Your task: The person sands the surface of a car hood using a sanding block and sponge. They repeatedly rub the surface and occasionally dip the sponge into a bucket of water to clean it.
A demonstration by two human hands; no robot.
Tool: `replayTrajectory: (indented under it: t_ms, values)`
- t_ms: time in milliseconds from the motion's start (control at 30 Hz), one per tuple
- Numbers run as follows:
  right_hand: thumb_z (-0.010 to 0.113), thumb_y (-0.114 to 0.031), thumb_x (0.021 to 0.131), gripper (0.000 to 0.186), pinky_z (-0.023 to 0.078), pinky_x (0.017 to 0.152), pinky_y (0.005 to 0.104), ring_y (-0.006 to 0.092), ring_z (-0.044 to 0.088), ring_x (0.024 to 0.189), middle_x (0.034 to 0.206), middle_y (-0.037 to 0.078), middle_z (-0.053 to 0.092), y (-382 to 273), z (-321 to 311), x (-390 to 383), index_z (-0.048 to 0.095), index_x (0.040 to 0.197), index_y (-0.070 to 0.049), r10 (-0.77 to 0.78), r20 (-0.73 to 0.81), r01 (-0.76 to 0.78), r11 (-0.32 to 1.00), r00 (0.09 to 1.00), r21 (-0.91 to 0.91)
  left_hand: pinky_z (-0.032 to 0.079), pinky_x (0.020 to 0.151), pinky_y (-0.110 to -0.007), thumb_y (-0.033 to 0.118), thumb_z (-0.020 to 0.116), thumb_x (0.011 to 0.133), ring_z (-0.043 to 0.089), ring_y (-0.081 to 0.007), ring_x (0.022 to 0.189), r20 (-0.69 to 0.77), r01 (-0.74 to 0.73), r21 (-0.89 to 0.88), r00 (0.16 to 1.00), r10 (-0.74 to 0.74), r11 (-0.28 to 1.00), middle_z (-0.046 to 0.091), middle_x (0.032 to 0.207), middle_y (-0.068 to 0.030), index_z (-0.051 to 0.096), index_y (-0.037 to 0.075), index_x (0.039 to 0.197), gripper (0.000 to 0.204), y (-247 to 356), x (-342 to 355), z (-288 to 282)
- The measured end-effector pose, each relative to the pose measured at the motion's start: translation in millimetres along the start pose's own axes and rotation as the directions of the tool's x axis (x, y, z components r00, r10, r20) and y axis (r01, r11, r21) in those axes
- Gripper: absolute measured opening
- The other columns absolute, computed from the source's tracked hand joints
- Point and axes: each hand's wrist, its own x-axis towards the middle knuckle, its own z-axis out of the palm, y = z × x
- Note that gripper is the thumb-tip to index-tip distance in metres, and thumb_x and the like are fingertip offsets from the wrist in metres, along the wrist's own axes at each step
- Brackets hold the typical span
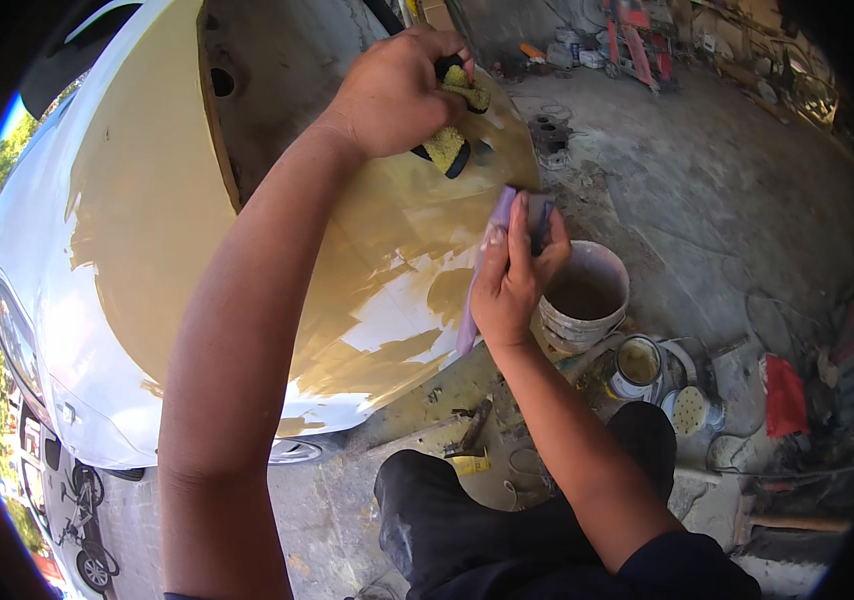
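Observation:
A white car body panel [387, 310] with tan, patchy filler smeared over it fills the middle of the view. My left hand [402, 95] is closed on a yellow cloth with black edging [444, 150], held against the panel near its opening. Lower down, at the panel's right edge, my right hand [519, 270] grips a flat purple sanding block [475, 295] between thumb and fingers. Its long face lies along the panel edge; my hand hides part of it. A grey piece [539, 208] shows beside those fingers.
A white bucket [586, 325] of murky liquid stands by my right wrist. An open can [637, 362], a round perforated disc [689, 410] and a red item [785, 396] lie on the concrete floor. A red metal stand [637, 45] is farther back. A bicycle [84, 520] stands outside, lower left.

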Motion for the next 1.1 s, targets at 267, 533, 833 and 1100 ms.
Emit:
replayTrajectory:
  t_ms: [267,533,833,1100]
  values:
    - [0.075,-0.016,0.107,0.056,0.039,0.121,0.0561,0.0506,0.05,0.141,0.162,0.035,0.048,-30.0,9.2,20.8,0.071,0.163,-0.021,-0.027,0.004,0.027,1.0,1.0,0.014,0.06,0.097,-0.045,0.014,0.084,0.084,0.075,-0.036,0.106,0.07,0.044,-0.183,0.997,-0.032,0.982,0.076,0.119,-0.0162,0.076,0.011,0.119,0.036,-1.7,2.3,-8.7]
    - [0.074,-0.017,0.107,0.054,0.043,0.121,0.0574,0.0524,0.054,0.138,0.159,0.035,0.051,6.0,-6.6,2.1,0.072,0.161,-0.023,-0.021,0.08,0.023,0.999,0.997,-0.024,0.058,0.101,-0.041,0.008,0.084,0.087,0.073,-0.0295,0.111,0.081,0.086,-0.172,0.994,-0.073,0.981,0.073,0.12,-0.0128,0.074,0.008,0.12,0.034,2.9,-1.4,-7.5]
    - [0.079,-0.02,0.105,0.056,0.042,0.12,0.0587,0.0512,0.05,0.141,0.166,0.032,0.046,-29.5,-0.8,-16.3,0.075,0.158,-0.033,-0.166,0.153,0.151,0.983,0.974,0.105,0.057,0.102,-0.04,0.012,0.088,0.086,0.072,-0.0287,0.108,0.017,0.029,-0.163,1.0,-0.026,0.986,0.076,0.117,-0.013,0.075,0.008,0.118,0.035,0.4,-1.1,-7.8]
    - [0.071,-0.013,0.106,0.062,0.042,0.123,0.059,0.0537,0.053,0.141,0.161,0.035,0.05,-2.2,-3.0,-3.0,0.067,0.167,-0.026,0.099,0.064,-0.096,0.994,0.993,-0.057,0.057,0.102,-0.04,0.013,0.087,0.086,0.073,-0.0311,0.108,-0.022,-0.01,-0.037,1.0,0.009,0.999,0.075,0.117,-0.0126,0.074,0.009,0.118,0.034,3.5,-0.1,-4.3]
